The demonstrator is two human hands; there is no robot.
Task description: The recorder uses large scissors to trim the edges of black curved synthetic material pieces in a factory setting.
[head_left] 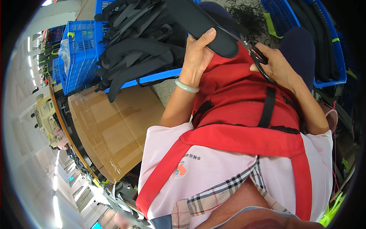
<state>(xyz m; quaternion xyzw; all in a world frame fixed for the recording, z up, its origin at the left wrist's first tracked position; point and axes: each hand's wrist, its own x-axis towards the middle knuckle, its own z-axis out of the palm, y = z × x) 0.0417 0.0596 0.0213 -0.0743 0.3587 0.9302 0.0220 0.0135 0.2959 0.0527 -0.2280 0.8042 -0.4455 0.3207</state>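
My left hand (200, 51), with a pale bangle (187, 85) at the wrist, grips a long black padded strip (206, 32) near its rounded end, thumb on top. In my right hand (276, 65) is a pair of scissors (253, 53) with black handles, fingers through the loops. The blades point up and left, along the strip's right edge close to its rounded end. Whether they touch the edge I cannot tell. Below the strip lies my red apron (236, 87), spread over my lap.
At the left, a blue crate (143, 79) is heaped with black strips (141, 53). Another blue crate (82, 53) stands beyond it, beside a cardboard sheet (114, 126). Black trimmings (248, 19) litter the floor ahead. On the right, a blue crate (335, 82) holds long black pieces (314, 38).
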